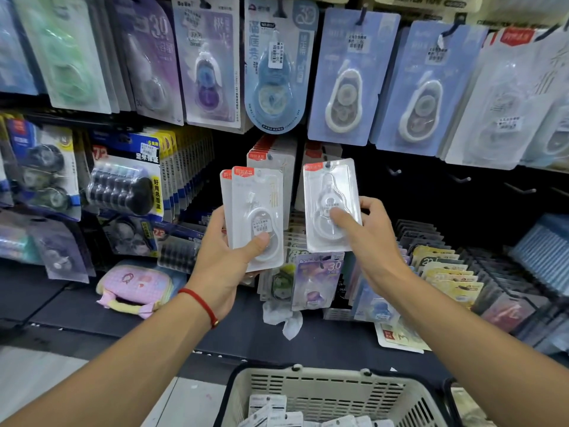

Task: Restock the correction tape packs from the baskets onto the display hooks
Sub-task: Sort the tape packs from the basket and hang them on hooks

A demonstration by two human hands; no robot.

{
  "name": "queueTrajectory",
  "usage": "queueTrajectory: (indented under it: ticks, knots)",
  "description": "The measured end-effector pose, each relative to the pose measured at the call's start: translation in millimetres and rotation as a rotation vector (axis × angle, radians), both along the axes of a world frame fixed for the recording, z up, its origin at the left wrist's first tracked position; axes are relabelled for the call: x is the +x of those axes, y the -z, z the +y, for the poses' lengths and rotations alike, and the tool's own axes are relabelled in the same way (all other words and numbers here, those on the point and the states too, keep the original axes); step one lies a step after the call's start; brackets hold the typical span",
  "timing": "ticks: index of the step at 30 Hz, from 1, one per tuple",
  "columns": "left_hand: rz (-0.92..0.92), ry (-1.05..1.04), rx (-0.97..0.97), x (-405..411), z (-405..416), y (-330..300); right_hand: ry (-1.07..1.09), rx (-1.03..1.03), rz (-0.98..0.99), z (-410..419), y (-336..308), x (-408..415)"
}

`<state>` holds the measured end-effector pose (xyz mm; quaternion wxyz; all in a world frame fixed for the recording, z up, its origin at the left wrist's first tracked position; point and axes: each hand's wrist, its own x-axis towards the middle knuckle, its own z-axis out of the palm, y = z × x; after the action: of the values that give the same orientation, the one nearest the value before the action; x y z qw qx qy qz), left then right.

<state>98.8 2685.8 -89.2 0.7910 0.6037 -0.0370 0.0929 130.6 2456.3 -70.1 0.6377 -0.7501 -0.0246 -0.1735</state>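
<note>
The display wall [431, 186] fills most of what I can see, its upper rows hung thick with correction tape packs, though several hooks [460, 179] at the right of the lower row stand bare; so I'd judge the restocking well short of done. The basket [323, 392] by the person's knees has more packs lying loose in it. The left hand [226, 257] is curled round a small stack of white packs [257, 217], thumb pressed on the front one; the right hand [366, 232] pinches a single pack [331, 201], thumb on its clear blister, fingers behind. Both lots stand upright, long axis vertical, red-tabbed hanging hole uppermost, faces toward the person; the single pack's hole sits about level with a hook already carrying matching packs.
</note>
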Motion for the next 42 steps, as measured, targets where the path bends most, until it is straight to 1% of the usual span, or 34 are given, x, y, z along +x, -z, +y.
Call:
queueTrajectory:
  ticks: [2, 3, 5, 6, 7, 8, 9, 11, 13, 15, 18, 20, 22, 24, 27, 31, 33, 34, 37, 38, 40, 42]
  knots:
    - [-0.004, -0.002, 0.004, -0.3, -0.1, 0.0, 0.021, -0.024, 0.020, 0.5, -0.5, -1.4]
    - [-0.006, -0.001, 0.003, -0.5, -0.4, -0.2, 0.042, -0.080, 0.040, 0.9, -0.6, -2.5]
    - [-0.008, 0.007, 0.008, -1.4, -1.3, -0.3, 0.129, -0.290, 0.043, 2.3, 0.2, -5.2]
    - [-0.009, 0.013, 0.013, -2.4, -2.3, -0.4, 0.173, -0.383, 0.013, 3.5, 0.1, -7.5]
    - [-0.010, 0.018, 0.019, -3.3, -3.7, -0.5, 0.177, -0.427, -0.027, 5.2, -1.5, -9.6]
    - [-0.012, 0.022, 0.025, -4.3, -5.1, -0.3, 0.128, -0.426, -0.049, 7.3, -4.0, -11.3]
    - [-0.012, 0.027, 0.031, -5.5, -6.6, -0.1, 0.033, -0.409, -0.040, 9.9, -6.1, -12.7]
    - [-0.008, 0.057, 0.041, -8.3, -9.9, -0.8, -0.174, -0.412, 0.019, 14.7, -5.0, -14.4]
    - [0.004, 0.096, 0.036, -10.6, -12.6, -2.4, -0.249, -0.437, 0.014, 18.3, -1.6, -16.4]
    - [0.016, 0.127, 0.017, -11.7, -13.9, -3.7, -0.235, -0.430, 0.001, 18.4, -1.0, -16.7]
    - [0.012, 0.155, 0.007, -13.2, -15.3, -5.4, -0.259, -0.421, 0.032, 14.3, -4.2, -15.5]
    - [0.025, 0.164, -0.008, -12.7, -15.4, -4.8, -0.229, -0.318, 0.042, 12.1, -5.6, -13.8]
    - [0.048, 0.156, -0.026, -10.7, -14.2, -3.6, -0.147, -0.195, 0.039, 9.1, -5.8, -11.1]
    - [0.067, 0.127, -0.016, -7.8, -11.9, -2.1, -0.080, -0.128, 0.024, 4.5, -5.9, -7.3]
    - [0.077, 0.101, -0.009, -4.8, -9.9, -1.3, -0.030, -0.068, 0.040, -1.3, -6.3, -2.8]
    - [0.072, 0.079, -0.013, -1.9, -8.5, 0.0, 0.013, -0.053, 0.018, -1.5, -3.3, -1.2]
    - [0.067, 0.067, -0.011, -0.6, -8.3, 0.5, 0.035, -0.078, 0.021, -1.0, -1.3, -0.6]
    - [0.062, 0.062, -0.004, -0.3, -8.7, 0.6, 0.058, -0.136, 0.033, -0.9, -0.4, -1.0]
    - [0.039, 0.056, 0.039, -0.8, -10.7, 1.7, 0.193, -0.444, 0.008, -2.2, 1.9, -2.7]
    - [0.034, 0.062, 0.054, -1.3, -11.5, 2.1, 0.186, -0.484, -0.027, -1.6, 1.2, -4.0]
    - [0.027, 0.096, 0.075, -2.3, -12.2, 3.3, 0.020, -0.451, -0.045, 2.7, -2.3, -7.7]
    - [0.012, 0.163, 0.081, -3.9, -14.1, 3.4, -0.198, -0.413, 0.015, 8.7, -1.7, -10.4]
